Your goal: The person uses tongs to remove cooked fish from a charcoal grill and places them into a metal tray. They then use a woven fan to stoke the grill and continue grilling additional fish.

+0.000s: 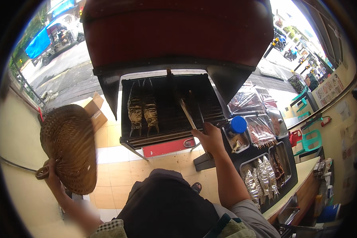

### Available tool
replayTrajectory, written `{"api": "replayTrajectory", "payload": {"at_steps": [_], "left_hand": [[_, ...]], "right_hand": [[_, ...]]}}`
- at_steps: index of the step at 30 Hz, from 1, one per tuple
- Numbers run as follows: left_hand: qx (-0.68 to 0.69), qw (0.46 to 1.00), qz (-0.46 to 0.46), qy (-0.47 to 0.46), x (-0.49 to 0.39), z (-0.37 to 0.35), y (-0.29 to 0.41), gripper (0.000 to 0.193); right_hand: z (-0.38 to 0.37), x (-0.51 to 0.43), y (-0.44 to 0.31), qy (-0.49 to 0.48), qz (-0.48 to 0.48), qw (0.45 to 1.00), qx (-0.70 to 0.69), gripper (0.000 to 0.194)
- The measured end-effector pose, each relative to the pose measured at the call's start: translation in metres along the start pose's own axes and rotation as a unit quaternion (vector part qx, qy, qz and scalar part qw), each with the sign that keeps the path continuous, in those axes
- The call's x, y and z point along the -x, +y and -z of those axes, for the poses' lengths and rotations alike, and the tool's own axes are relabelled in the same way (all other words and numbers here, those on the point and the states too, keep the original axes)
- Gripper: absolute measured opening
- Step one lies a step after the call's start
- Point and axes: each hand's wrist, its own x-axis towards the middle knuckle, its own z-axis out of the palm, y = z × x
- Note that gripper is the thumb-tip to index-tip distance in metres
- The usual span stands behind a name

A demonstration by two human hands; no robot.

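My left hand (51,175), at the far left, grips the looped handle of a woven hand fan (71,145). The fan is raised beside the charcoal-dark grill (172,119), its edge slightly blurred. In my right hand (209,139) is a pair of tongs (188,114), its two arms apart and reaching over the grate. The far tips of the tongs are lost in shadow, and I cannot tell whether they touch anything. Two foil-wrapped fish, a left one (135,116) and a right one (151,116), lie side by side on the grate's left part, tails towards me.
A dark red hood (175,38) overhangs the grill's back. On the right, a dark table (206,162) bears a tray of foil-wrapped fish (260,178), film-covered skewers (260,129) and a blue-lidded container (238,125). A cardboard box (98,119) stands left of the grill.
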Motion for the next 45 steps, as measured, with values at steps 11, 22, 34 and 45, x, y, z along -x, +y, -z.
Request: {"api": "replayTrajectory", "payload": {"at_steps": [11, 22, 34, 45], "left_hand": [[0.38, 0.917, -0.009, -0.118, 0.015, 0.0, 0.031, 0.035], [0.276, 0.961, 0.002, -0.029, 0.036, -0.01, 0.031, 0.034], [0.131, 0.991, 0.002, 0.013, 0.056, -0.001, 0.018, 0.032], [0.155, 0.988, -0.002, 0.012, 0.084, -0.002, 0.049, 0.034]], "right_hand": [[-0.031, -0.044, -0.059, -0.068, -0.011, 0.954, 0.292, 0.056], [-0.052, -0.032, -0.037, -0.089, -0.017, 0.976, 0.2, 0.053], [-0.094, -0.043, 0.029, -0.126, -0.127, 0.913, -0.367, 0.024], [-0.119, -0.039, 0.005, -0.093, -0.03, 0.972, -0.211, 0.042]]}}
